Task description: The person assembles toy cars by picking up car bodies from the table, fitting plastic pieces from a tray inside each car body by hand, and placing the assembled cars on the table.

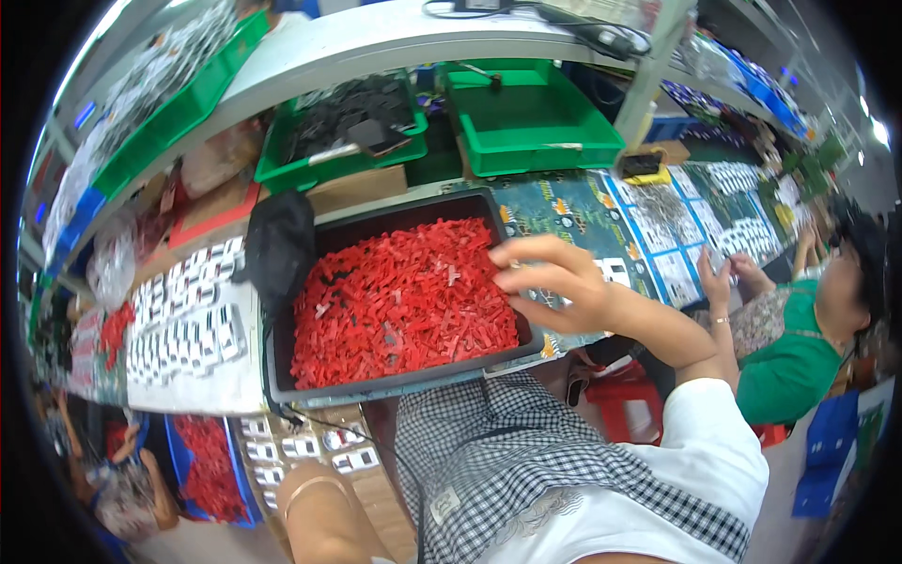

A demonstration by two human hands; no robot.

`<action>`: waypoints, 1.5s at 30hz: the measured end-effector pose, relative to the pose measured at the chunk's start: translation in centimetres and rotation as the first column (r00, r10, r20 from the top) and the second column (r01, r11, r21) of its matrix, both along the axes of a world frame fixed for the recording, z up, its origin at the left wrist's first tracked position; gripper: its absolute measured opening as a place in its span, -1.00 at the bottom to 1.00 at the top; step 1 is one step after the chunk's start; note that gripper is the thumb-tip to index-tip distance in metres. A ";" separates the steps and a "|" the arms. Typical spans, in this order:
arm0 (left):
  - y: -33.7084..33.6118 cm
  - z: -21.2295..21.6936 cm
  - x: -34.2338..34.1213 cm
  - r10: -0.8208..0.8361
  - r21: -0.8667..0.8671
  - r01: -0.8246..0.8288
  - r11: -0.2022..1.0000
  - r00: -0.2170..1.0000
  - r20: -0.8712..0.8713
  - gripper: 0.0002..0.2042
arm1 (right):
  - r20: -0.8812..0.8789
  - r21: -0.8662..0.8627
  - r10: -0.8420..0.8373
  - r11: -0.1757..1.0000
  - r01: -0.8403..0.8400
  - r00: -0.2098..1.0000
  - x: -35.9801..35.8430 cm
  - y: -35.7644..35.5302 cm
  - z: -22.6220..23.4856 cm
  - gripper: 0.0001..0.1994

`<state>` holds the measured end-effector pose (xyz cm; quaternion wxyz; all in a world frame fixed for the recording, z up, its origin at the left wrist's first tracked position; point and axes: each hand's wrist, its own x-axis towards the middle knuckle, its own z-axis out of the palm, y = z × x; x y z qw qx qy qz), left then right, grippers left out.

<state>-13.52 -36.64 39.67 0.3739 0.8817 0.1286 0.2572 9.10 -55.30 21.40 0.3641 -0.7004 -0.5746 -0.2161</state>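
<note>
My right hand (564, 287) hovers at the right rim of a dark tray (404, 381). Its fingers are curved and apart, and nothing shows in them. Small flat red pieces (404, 301) are heaped loosely in the tray. At the lower edge my left forearm (329, 517), with a bracelet on it, reaches down beside a brown surface bearing white rectangular casings (355, 460). The fingers of my left hand are hidden. A black bag-like cover (280, 246) hangs over the tray's far left corner.
Rows of white casings (183, 343) lie left of the tray. Green bins (536, 122) stand behind it under a shelf (376, 42). A blue-rimmed box (211, 470) of red pieces is lower left. At the right a co-worker in green (789, 367) handles small parts.
</note>
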 end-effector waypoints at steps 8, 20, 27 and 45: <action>1.5 -12.4 5.5 -0.376 0.326 0.279 0.903 0.882 0.285 -0.78 | 0.019 -0.713 -0.628 0.537 0.452 0.778 2.4 -10.7 -11.3 -0.20; 3.6 -22.4 9.9 -0.765 0.733 0.309 0.605 0.482 0.427 -0.74 | -0.151 -0.378 -0.644 0.739 0.558 0.750 4.1 -13.3 -14.7 -0.64; 3.0 -24.3 12.0 -0.803 0.784 0.305 0.541 0.466 0.372 -0.50 | -0.628 0.127 -0.450 0.746 0.654 0.635 2.6 -10.1 -9.1 -0.74; 11.8 -34.4 30.4 -0.374 -0.954 0.271 0.128 0.904 0.207 -0.64 | -0.011 -0.629 -0.142 0.771 0.103 0.990 10.4 7.5 -14.6 -0.81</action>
